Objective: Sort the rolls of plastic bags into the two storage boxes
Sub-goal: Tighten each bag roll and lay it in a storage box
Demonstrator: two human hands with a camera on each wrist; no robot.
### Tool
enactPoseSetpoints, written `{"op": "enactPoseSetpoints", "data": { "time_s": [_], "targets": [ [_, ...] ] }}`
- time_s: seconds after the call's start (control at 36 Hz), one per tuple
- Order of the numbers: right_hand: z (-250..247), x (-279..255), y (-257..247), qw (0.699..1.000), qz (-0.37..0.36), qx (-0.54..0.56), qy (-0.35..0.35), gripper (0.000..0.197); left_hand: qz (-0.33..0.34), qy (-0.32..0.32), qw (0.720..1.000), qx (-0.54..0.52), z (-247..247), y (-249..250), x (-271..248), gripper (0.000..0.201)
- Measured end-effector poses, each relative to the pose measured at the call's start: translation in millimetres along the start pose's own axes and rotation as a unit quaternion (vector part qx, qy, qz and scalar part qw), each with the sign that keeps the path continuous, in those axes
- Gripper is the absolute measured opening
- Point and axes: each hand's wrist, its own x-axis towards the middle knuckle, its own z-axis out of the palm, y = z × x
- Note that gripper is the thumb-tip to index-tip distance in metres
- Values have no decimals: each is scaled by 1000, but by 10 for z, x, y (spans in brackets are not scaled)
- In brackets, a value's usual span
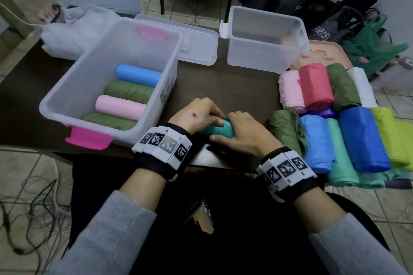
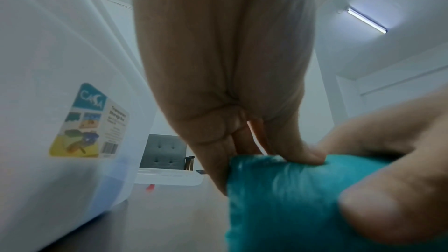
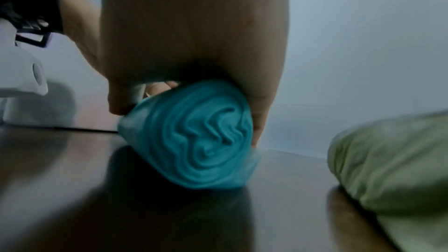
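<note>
Both my left hand [image 1: 196,116] and right hand [image 1: 243,138] curl around a teal roll [image 1: 220,130] near the table's front edge, four rolls already in the left box [image 1: 67,94], the far box [image 1: 266,40] apparently empty, and many rolls [image 1: 335,118] unsorted along the right edge.

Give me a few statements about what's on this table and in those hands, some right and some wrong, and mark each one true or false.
1. Both hands hold the teal roll on the table. True: the left hand and right hand both grip it.
2. The large box with pink latches holds four rolls. True: blue, green, pink and green.
3. The smaller box at the back is full of rolls. False: no rolls show inside it.
4. The unsorted rolls are piled on the left side of the table. False: they lie on the right side.
5. The teal roll is wound on a cardboard tube. False: the right wrist view shows its end as spiralled plastic.
</note>
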Motion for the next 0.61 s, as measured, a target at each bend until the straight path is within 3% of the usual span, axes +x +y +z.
{"op": "enactPoseSetpoints", "data": {
  "time_s": [0.08, 0.17, 0.25, 0.33, 0.42, 0.53, 0.61],
  "targets": [
    [73, -15, -10, 999, 7, 8, 35, 54, 48, 61, 996, -38, -4, 52, -76, 37],
    [112, -25, -41, 998, 17, 12, 54, 53, 115, 205, 968, -83, -219, 167, -260, 38],
    [110, -20, -64, 997, 38, 34, 58, 56, 130, 349, 926, -66, -582, 184, -526, 35],
    [96, 18, -71, 993, 63, 78, 60, 52, 65, 452, 888, -54, -897, 22, -795, 36],
    [49, 81, -107, 985, 78, 139, 64, 48, -40, 512, 855, -76, -1096, -288, -992, 36],
    [-56, 193, -191, 966, 87, 234, 64, 40, -201, 499, 840, -71, -1168, -663, -1291, 43],
    [-177, 311, -288, 935, 96, 334, 77, 37, -272, 478, 831, -89, -1155, -850, -1460, 50]
  ]
}}
